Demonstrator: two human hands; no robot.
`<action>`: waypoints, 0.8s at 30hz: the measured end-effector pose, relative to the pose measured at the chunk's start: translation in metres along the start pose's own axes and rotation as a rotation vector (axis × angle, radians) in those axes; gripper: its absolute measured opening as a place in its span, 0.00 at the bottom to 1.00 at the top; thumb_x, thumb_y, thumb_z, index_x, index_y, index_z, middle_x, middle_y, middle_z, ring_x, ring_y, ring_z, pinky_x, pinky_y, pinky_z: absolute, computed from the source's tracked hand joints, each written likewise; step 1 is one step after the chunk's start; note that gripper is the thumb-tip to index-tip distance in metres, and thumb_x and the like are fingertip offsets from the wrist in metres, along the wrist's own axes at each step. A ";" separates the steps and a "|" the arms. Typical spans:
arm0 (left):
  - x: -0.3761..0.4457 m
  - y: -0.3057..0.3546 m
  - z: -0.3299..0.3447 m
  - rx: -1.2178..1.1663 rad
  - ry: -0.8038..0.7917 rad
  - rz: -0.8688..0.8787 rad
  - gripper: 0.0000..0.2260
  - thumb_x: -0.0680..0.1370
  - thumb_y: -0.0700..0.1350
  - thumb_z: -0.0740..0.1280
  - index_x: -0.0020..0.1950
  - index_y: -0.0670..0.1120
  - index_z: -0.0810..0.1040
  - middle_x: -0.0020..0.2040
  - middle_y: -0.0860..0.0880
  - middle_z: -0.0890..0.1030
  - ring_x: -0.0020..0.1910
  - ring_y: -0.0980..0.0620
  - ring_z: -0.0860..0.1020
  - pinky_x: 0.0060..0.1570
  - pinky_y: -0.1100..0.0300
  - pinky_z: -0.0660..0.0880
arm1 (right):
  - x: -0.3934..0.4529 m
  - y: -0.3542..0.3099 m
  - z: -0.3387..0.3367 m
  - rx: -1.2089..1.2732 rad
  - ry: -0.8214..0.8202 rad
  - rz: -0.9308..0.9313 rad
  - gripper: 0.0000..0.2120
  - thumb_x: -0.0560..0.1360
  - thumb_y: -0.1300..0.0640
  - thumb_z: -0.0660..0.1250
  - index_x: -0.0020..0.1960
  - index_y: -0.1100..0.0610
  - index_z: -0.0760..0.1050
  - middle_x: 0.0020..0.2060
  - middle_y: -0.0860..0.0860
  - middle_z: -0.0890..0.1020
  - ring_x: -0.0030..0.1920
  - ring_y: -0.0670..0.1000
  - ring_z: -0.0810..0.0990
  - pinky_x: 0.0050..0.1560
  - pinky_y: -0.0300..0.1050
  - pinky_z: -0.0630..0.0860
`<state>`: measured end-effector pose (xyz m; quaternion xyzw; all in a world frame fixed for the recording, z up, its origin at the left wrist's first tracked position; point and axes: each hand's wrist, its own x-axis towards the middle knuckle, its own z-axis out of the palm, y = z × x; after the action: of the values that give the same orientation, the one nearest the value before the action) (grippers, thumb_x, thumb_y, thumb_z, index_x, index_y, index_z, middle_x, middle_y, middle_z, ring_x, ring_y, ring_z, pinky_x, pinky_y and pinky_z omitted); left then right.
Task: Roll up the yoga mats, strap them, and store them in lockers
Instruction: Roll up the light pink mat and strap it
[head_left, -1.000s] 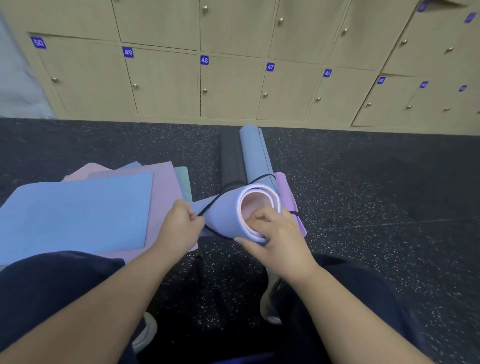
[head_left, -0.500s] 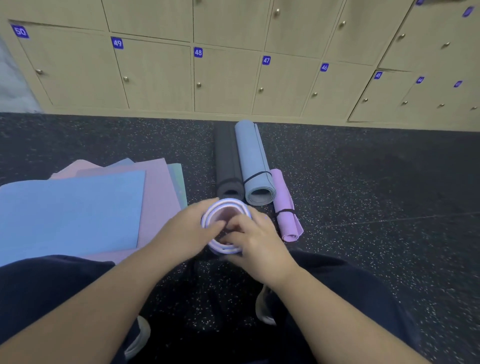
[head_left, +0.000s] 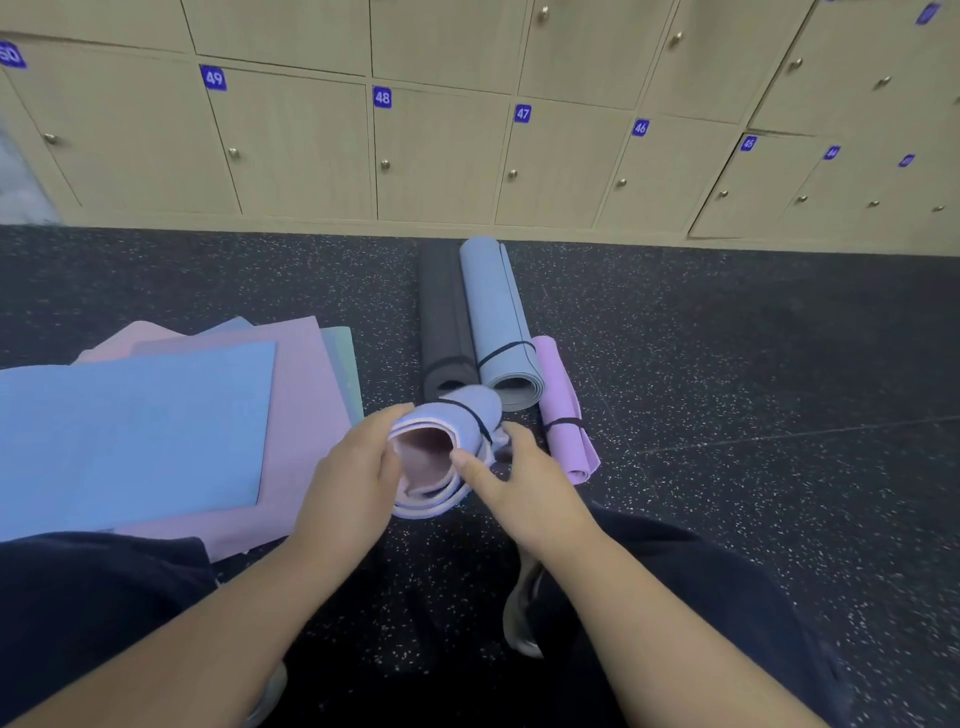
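Observation:
A rolled lavender mat with a pink inside (head_left: 457, 415) is held between both hands, its open end facing me, a black strap (head_left: 475, 415) looped around it. My left hand (head_left: 353, 467) grips the roll's left side. My right hand (head_left: 524, 483) holds the right side, thumb on the rim of the open end. Behind it on the floor lie three strapped rolls: a black one (head_left: 444, 322), a grey-blue one (head_left: 493, 312) and a small purple one (head_left: 563, 410). The lockers (head_left: 436, 156) along the far wall are all closed.
A stack of flat mats, blue on top (head_left: 130, 431) and pink beneath (head_left: 301, 415), lies on the floor at my left. The dark speckled floor (head_left: 753, 389) stretches to the right. My knees and shoes fill the bottom of the view.
One second ago the left hand pulled the strap beside the roll. Now the strap sits around the roll, both hands hold its end, and the roll has tilted towards the strapped rolls.

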<state>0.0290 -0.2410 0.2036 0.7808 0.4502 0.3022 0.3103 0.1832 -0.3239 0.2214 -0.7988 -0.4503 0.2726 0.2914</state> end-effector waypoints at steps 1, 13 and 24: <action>0.000 -0.001 0.002 -0.022 -0.007 0.040 0.21 0.78 0.34 0.59 0.67 0.51 0.73 0.61 0.57 0.76 0.55 0.58 0.73 0.53 0.68 0.65 | 0.000 0.000 0.004 0.040 -0.033 0.009 0.43 0.65 0.30 0.65 0.73 0.49 0.60 0.65 0.48 0.74 0.64 0.51 0.73 0.64 0.51 0.70; 0.011 0.009 -0.008 -0.146 -0.114 -0.035 0.08 0.78 0.54 0.60 0.56 0.57 0.74 0.49 0.59 0.76 0.46 0.53 0.80 0.51 0.56 0.74 | -0.002 -0.010 -0.008 -0.131 0.103 -0.218 0.28 0.75 0.67 0.57 0.73 0.51 0.66 0.70 0.50 0.70 0.66 0.52 0.70 0.65 0.43 0.65; 0.016 0.008 -0.023 -0.155 -0.220 -0.183 0.09 0.78 0.38 0.64 0.39 0.47 0.72 0.35 0.48 0.75 0.34 0.48 0.75 0.44 0.46 0.80 | -0.012 -0.019 -0.010 -0.224 0.065 -0.451 0.33 0.69 0.67 0.51 0.72 0.51 0.68 0.73 0.47 0.65 0.70 0.52 0.69 0.66 0.43 0.67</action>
<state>0.0221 -0.2253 0.2274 0.7388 0.4580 0.2192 0.4432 0.1741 -0.3284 0.2442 -0.7138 -0.6347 0.1234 0.2691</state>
